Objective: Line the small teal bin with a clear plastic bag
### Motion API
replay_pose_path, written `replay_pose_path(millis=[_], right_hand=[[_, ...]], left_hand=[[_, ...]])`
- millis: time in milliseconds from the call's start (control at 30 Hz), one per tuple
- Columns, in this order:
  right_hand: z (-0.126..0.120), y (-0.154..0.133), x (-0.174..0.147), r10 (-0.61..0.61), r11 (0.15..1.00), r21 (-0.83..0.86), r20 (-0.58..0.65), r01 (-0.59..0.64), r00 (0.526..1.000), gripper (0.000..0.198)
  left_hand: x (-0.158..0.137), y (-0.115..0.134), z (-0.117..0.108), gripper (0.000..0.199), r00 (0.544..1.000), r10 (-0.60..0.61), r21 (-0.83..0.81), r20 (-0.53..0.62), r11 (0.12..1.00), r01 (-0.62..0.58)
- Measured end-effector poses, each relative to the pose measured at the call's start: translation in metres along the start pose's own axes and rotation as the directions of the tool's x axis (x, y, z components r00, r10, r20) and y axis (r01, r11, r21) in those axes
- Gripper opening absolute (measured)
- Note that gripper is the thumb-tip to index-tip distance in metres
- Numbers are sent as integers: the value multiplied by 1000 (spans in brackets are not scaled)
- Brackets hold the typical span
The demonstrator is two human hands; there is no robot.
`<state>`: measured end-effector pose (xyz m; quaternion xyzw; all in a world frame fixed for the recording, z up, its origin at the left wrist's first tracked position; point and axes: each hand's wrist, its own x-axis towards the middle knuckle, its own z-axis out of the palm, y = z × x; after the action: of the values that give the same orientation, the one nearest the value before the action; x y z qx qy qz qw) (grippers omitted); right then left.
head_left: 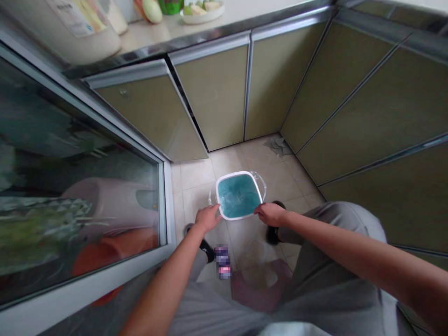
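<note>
The basin [238,218] sits on the floor [196,179] before the cabinets [215,93], right of the framed glass panel [166,205].

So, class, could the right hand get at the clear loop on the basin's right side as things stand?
Probably yes: the right hand is at the near right corner of the basin, close to the clear loop, with nothing visible between them.

Muted indoor light, with wide-angle stretching at the edges.
The table [245,11] along the top looks brightest; glass [115,154] at left is dim; faint glints streak the basin [236,174] mid-frame; pixelation blots lower centre.
</note>
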<state>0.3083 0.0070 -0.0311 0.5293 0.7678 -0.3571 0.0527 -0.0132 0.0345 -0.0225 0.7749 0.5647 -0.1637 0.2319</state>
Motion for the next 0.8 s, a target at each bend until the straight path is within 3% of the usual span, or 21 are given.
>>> replay_pose_path(millis=[100,200,267,333,400,433,500,567,633,667,700,733,800], right_hand=[[1,15,-26,19,1000,-6,56,-19,998,33],[-9,21,-37,79,996,46,-14,-78,997,39],[-28,15,-40,108,984,157,-160,-82,981,50],[-57,1,-47,115,946,324,-342,2,933,61],[-91,-22,-69,71,892,415,-523,181,849,67],[-108,-36,-86,40,867,416,-607,275,794,70],[-135,-67,-126,-19,825,363,-749,433,663,74],[-154,-96,-163,-78,777,284,-841,561,535,81],[-169,-118,-179,-110,749,214,-893,627,437,84],[-178,-125,-175,-104,753,200,-904,627,414,85],[-188,-128,-165,-83,771,204,-907,604,413,86],[-199,-128,-148,-47,799,226,-901,558,432,88],[-221,-119,-105,24,855,288,-852,430,524,92]], left_hand=[[-19,9,12,57,995,57,-153,79,987,-45],[-32,20,13,54,990,87,-421,108,906,-33],[-40,33,-3,50,997,77,-618,-10,784,-67],[-55,51,-35,47,978,28,-746,-206,642,-176],[-86,74,-75,48,905,-33,-777,-424,527,-345],[-107,87,-95,50,841,-61,-752,-537,485,-446],[-156,111,-132,66,669,-87,-634,-738,429,-644],[-198,130,-162,87,492,-96,-486,-865,401,-776],[-213,139,-192,100,312,-99,-325,-945,397,-858],[-207,139,-207,104,246,-102,-266,-964,399,-877],[-191,135,-222,106,229,-96,-248,-969,403,-881],[-168,128,-235,108,283,-97,-297,-954,418,-859],[-110,107,-255,111,379,-162,-412,-911,425,-806]])
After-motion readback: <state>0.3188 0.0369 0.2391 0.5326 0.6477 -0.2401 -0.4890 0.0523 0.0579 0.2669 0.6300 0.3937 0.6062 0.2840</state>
